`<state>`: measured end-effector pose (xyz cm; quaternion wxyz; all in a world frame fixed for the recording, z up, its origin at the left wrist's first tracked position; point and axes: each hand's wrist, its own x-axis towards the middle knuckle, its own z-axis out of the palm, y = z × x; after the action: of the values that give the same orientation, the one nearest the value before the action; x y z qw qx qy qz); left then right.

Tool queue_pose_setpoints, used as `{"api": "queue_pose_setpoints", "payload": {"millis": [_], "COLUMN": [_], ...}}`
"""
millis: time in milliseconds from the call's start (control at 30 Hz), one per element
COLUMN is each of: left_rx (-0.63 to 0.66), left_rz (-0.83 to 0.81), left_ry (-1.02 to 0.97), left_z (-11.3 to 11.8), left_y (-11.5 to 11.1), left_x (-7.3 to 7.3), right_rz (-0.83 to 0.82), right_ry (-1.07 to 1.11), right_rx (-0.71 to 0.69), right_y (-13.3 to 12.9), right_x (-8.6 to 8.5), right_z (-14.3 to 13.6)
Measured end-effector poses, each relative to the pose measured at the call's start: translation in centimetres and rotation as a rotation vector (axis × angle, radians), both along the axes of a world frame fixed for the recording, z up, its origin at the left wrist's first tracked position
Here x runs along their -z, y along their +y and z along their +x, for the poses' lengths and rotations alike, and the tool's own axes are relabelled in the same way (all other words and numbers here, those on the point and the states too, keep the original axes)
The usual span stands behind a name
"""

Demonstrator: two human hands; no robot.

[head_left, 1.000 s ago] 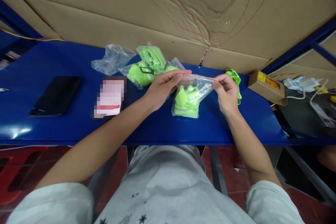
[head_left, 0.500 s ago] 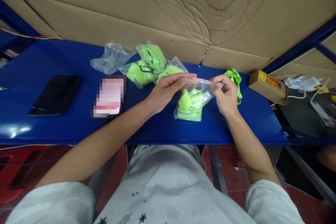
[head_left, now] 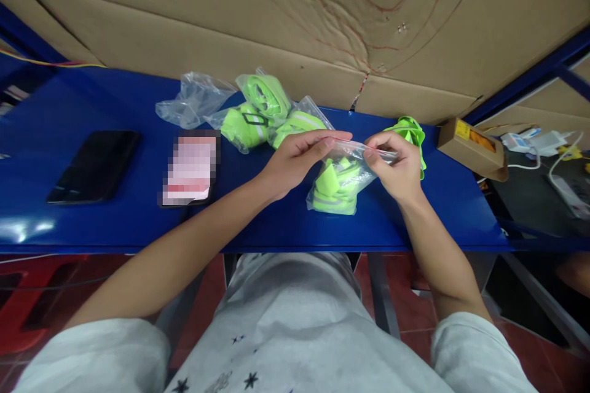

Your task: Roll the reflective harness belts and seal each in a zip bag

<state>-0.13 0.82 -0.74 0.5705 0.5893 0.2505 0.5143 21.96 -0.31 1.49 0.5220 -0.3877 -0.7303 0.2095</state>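
Observation:
Between my hands hangs a clear zip bag (head_left: 364, 166) with a red line along its top edge. Inside it lies a folded neon-green strap (head_left: 338, 187) with grey reflective stripes. My left hand (head_left: 302, 156) pinches the left part of the bag's top edge between thumb and fingers. Further right along the same edge, my right hand (head_left: 395, 159) grips the bag with thumb and curled fingers. Behind my right hand sits a loose neon-green strap (head_left: 410, 129), partly covered by it. Bagged green straps (head_left: 265, 98) are piled just beyond my left hand.
A crumpled clear bag (head_left: 193, 98) lies at the back of the blue table (head_left: 258, 221). To the left are a phone with a lit, blurred screen (head_left: 191, 166) and a black device (head_left: 94, 166). An open cardboard box (head_left: 472, 147) stands at the right, before white chargers and cables (head_left: 534, 141).
My right hand has slid slightly left along the bag's top edge, and my left hand has shifted slightly right. The hands are closer together, both still holding the bag.

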Motion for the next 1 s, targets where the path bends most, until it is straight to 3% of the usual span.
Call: {"api": "queue_pose_setpoints", "payload": {"millis": [333,567,767,1000], "left_rx": [0.005,-0.009,-0.126,-0.246], "left_rz": [0.112,0.104,0.189,0.383], "left_ry": [0.108,0.132,0.194,0.322], "left_z": [0.3,0.5,0.2,0.3], "left_y": [-0.6,-0.9,-0.5,-0.9], "left_x": [-0.7,-1.0,-0.6,-0.4], "right_rz": [0.048,0.093,0.062,0.202], "right_ry": [-0.319,-0.386,-0.447,-0.497], "right_rx": [-0.07,-0.062,-0.067,-0.075], "right_y": [-0.3,-0.8,-0.7,-0.6], "right_x": [-2.4,-3.4,-3.3,-1.9], "right_z": [1.5,1.1,1.0,-0.3]}}
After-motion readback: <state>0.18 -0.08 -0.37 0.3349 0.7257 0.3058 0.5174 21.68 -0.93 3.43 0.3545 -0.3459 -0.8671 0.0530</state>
